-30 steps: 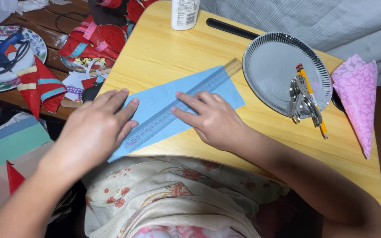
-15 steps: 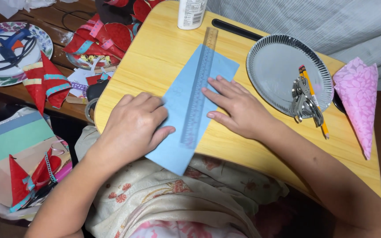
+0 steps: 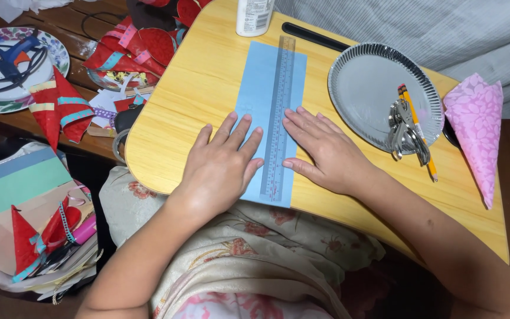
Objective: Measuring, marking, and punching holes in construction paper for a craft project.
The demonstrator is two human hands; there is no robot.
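Wooden tabletop [image 3: 190, 100] over the person's lap carries a blue paper sheet [image 3: 254, 88] with a clear ruler [image 3: 278, 118] lying lengthwise along it. Left hand [image 3: 222, 168] lies flat, fingers spread, on the sheet's near left part; right hand [image 3: 326, 150] presses flat beside the ruler. Paper looks light, thin and easily creased; the ruler stiff and likely slippery. Beyond sit a silver paper plate [image 3: 367, 88], a pink cone [image 3: 476, 127] and a white bottle [image 3: 254, 16].
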